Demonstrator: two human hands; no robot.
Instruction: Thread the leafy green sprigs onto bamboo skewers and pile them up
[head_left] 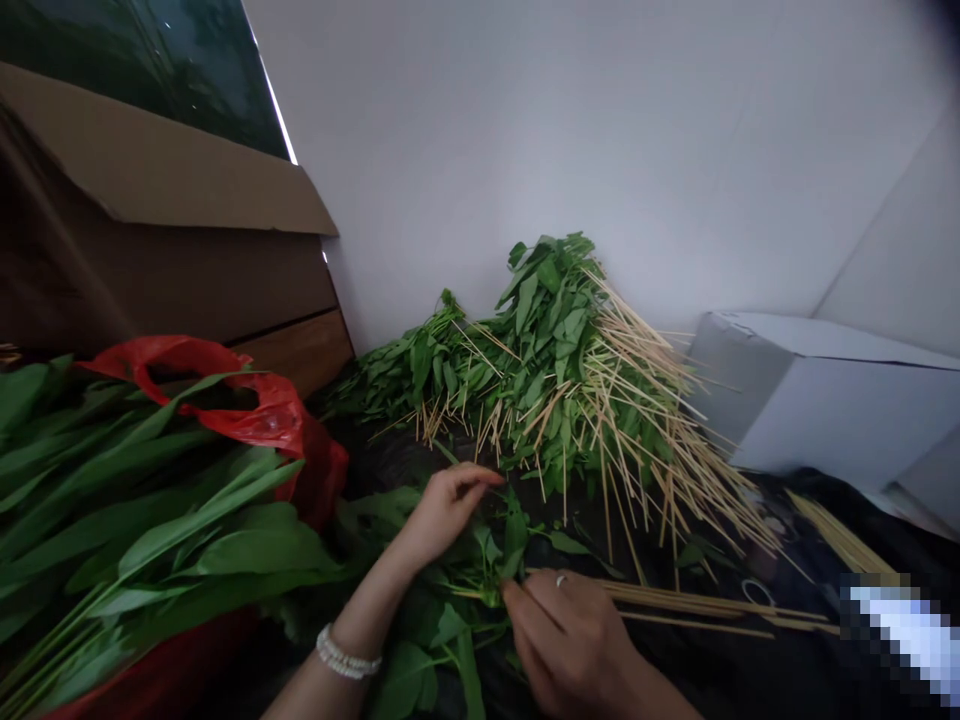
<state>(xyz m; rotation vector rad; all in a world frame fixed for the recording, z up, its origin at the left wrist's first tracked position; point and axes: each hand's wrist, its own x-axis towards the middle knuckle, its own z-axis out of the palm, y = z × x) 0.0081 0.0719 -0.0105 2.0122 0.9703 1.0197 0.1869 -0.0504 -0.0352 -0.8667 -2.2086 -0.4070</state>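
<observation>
My left hand (442,512), with a bead bracelet on its wrist, pinches green leaves (510,530) just above the black work surface. My right hand (562,630), a ring on one finger, grips a bamboo skewer (675,603) whose tip meets the leaves between both hands. More loose leaves (427,650) lie under my wrists. Behind my hands a big heap of leaf-threaded skewers (570,380) leans against the white wall.
A red plastic bag (247,415) full of long green leaves (150,530) sits at left, a cardboard box (165,240) behind it. A white box (817,400) stands at right. A bundle of bare skewers (840,535) lies at right.
</observation>
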